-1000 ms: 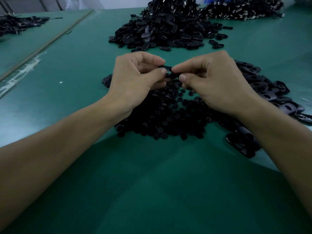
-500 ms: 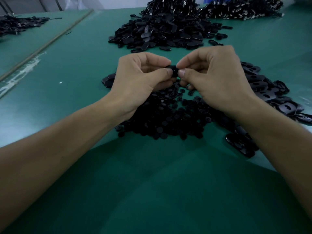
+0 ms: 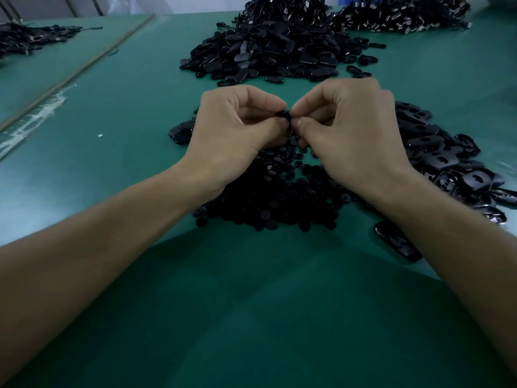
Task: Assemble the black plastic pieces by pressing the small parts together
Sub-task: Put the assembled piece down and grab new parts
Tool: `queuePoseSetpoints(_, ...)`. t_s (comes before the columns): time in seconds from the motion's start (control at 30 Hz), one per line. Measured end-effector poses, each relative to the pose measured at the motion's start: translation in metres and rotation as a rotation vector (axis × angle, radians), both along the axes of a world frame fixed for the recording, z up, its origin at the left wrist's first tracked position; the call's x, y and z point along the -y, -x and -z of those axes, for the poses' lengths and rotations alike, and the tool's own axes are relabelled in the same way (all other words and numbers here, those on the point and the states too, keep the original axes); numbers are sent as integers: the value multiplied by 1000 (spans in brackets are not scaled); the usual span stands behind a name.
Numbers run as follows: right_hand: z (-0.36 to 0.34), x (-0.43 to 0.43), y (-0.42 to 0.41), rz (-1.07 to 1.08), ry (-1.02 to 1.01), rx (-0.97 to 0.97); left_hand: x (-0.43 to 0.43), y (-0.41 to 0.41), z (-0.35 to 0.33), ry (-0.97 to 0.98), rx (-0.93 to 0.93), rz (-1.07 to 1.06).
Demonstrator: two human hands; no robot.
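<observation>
— Green matting covers the bench right up to your body, and your forearms come in over it from both sides. Why do you hold the work up in the air and not on the mat?

— Because you feed from the heap of small round parts directly beneath your wrists. Working just above it gives you a short reach for the next one.

— And the grip?

— Your left hand and your right hand meet fingertip to fingertip. Each pinches the same small black piece between thumb and forefinger, with the other fingers curled in. It sits between the two hands, mostly hidden, so I cannot tell whether its halves are seated.

— You look mid-press to me; squeeze squarely so nothing skews.

— The slotted oval shells lie just to your right, near that hand, probably as the other stock. Beyond your knuckles rises the big pile, likely finished work pushed away from you. Another heap lies behind it.
</observation>
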State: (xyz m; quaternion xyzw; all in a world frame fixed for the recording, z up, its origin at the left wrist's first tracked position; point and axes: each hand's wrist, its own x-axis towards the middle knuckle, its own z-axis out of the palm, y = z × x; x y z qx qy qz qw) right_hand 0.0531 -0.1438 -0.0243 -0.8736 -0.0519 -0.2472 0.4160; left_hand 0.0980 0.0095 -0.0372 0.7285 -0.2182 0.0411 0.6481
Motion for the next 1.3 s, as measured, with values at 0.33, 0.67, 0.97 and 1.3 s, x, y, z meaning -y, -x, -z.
queuePoseSetpoints(0.33,-1,-3,2,-55,-21,-53,-2,2,3,-270,419,-194)
queuePoseSetpoints(0.67,0,0,2,-259,-1,-202,-7,-3,7,-402,537,-218)
queuePoseSetpoints(0.97,4,9,-5,-56,114,-64,-6,-6,4,-196,240,-38)
queuePoseSetpoints(1.3,3,20,-8,-129,-88,-116,-6,-8,1,-4,-11,79)
